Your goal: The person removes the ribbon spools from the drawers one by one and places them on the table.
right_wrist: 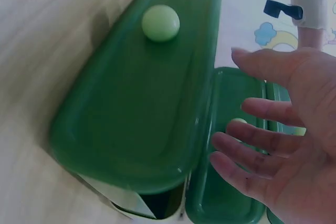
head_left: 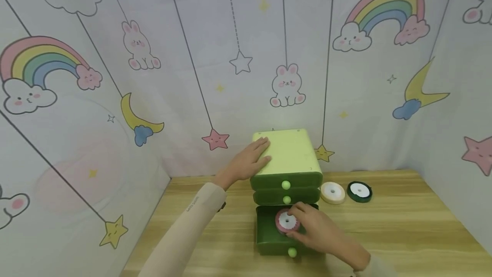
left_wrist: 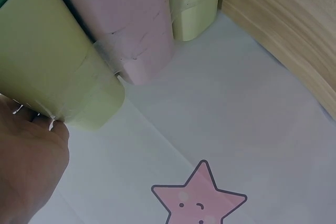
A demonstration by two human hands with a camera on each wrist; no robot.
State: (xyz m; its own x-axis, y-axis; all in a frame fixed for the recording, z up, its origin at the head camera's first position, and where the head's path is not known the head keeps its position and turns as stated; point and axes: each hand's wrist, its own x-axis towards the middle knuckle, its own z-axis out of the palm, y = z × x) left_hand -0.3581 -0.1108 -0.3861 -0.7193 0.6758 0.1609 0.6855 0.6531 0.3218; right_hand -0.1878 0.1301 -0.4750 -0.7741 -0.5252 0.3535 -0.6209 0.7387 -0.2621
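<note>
A small drawer cabinet (head_left: 286, 153) has a pale green top and dark green drawer fronts with round light green knobs. My left hand (head_left: 247, 161) rests on the left part of its top with straight fingers; in the left wrist view that hand (left_wrist: 31, 156) lies along the pale casing. The bottom drawer (head_left: 265, 230) is pulled out, and a pink ribbon spool (head_left: 287, 220) with a white centre shows in it. Over this drawer is my right hand (head_left: 319, 228), fingertips and thumb near the spool. In the right wrist view its fingers (right_wrist: 252, 142) are spread, nothing visible between them.
Right of the cabinet, a cream ribbon spool (head_left: 332, 193) and a dark green ribbon spool (head_left: 359, 191) lie on the wooden table (head_left: 384, 230). A printed cloth backdrop (head_left: 246, 25) stands behind and at both sides.
</note>
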